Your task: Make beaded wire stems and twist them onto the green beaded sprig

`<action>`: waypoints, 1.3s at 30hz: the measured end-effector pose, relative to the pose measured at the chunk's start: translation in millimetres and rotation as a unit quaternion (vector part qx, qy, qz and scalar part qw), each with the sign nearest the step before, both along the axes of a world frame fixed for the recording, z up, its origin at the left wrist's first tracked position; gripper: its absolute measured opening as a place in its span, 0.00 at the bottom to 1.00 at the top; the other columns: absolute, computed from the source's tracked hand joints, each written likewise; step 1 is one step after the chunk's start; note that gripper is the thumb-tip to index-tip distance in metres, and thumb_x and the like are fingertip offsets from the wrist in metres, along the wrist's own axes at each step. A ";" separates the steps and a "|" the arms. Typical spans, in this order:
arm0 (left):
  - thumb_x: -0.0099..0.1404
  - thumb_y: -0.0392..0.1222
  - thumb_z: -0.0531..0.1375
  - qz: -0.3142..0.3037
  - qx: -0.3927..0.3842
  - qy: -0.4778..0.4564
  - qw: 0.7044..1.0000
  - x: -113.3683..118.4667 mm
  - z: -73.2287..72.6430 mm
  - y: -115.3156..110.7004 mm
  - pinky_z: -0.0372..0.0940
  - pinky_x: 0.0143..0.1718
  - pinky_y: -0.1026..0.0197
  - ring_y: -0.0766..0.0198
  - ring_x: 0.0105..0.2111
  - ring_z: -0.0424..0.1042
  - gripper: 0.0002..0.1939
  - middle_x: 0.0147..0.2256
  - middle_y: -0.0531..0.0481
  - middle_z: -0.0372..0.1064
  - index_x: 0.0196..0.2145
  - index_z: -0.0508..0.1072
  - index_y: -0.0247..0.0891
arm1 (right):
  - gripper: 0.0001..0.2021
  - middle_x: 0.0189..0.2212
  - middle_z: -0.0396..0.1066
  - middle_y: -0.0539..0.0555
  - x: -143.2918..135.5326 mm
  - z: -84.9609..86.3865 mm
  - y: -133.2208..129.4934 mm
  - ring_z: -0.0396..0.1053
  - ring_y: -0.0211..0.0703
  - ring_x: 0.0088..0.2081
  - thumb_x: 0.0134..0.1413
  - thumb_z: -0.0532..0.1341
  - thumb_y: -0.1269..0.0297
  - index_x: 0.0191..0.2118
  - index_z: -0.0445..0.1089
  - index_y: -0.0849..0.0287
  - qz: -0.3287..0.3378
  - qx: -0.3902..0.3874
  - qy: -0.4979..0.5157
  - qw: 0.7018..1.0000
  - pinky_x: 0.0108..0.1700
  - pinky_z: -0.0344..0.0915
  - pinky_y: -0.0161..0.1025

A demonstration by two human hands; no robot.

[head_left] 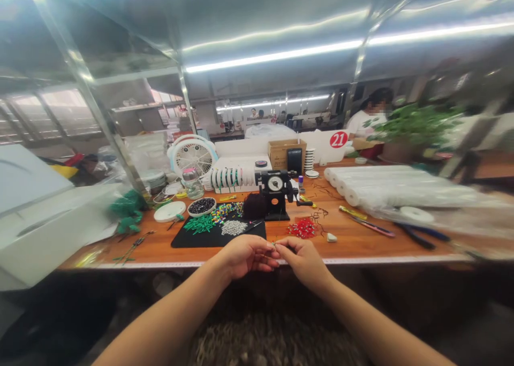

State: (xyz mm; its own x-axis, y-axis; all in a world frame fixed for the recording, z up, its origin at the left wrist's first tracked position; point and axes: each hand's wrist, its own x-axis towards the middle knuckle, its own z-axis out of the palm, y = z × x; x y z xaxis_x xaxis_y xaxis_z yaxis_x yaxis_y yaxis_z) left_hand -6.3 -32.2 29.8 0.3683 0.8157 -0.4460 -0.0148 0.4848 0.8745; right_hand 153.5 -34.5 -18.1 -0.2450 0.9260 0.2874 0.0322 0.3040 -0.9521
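Both our left hand (249, 254) and our right hand (303, 261) come together at the front edge of the wooden table (355, 251), pinching a tiny piece (274, 244) between their fingertips. It sits right where our thumbs and forefingers meet, mostly covered, and is too small for us to identify. Our left hand's other fingers curl loosely, palm partly upward; we see our right hand mainly from its back. Just beyond our left hand lie silver beads (234, 227) on a black mat (201, 241), with green sticks (198, 224) farther left. Red beads (302, 228) lie just beyond our right hand, near a white lump (331, 238). Behind them stands a hand-cranked machine (263, 184).
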 end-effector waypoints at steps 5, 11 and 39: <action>0.49 0.36 0.61 -0.010 0.041 0.037 0.998 -1.7 -3.1 2.5 0.66 0.29 0.65 0.66 0.26 0.72 0.05 0.28 0.47 0.74 0.26 0.73 0.32 | 0.11 0.24 0.74 0.53 -1.1 -1.8 1.6 0.69 0.44 0.29 0.51 0.60 0.61 0.28 0.75 0.62 0.002 -0.022 0.014 1.000 0.33 0.62 0.36; 0.51 0.40 0.59 0.005 0.172 0.180 0.969 2.0 -6.6 -0.3 0.65 0.29 0.56 0.61 0.23 0.69 0.05 0.22 0.48 0.71 0.23 0.69 0.35 | 0.14 0.25 0.75 0.55 -2.9 -6.0 4.9 0.70 0.44 0.30 0.49 0.61 0.57 0.28 0.76 0.63 0.007 -0.050 0.023 0.998 0.34 0.63 0.36; 0.58 0.33 0.54 -0.046 0.613 0.279 0.738 -14.4 -22.9 12.9 0.57 0.47 0.54 0.57 0.41 0.66 0.09 0.42 0.44 0.70 0.33 0.74 0.40 | 0.08 0.14 0.65 0.45 -12.6 33.5 72.4 0.63 0.33 0.16 0.50 0.58 0.76 0.23 0.69 0.60 0.037 0.178 -0.271 0.945 0.20 0.58 0.28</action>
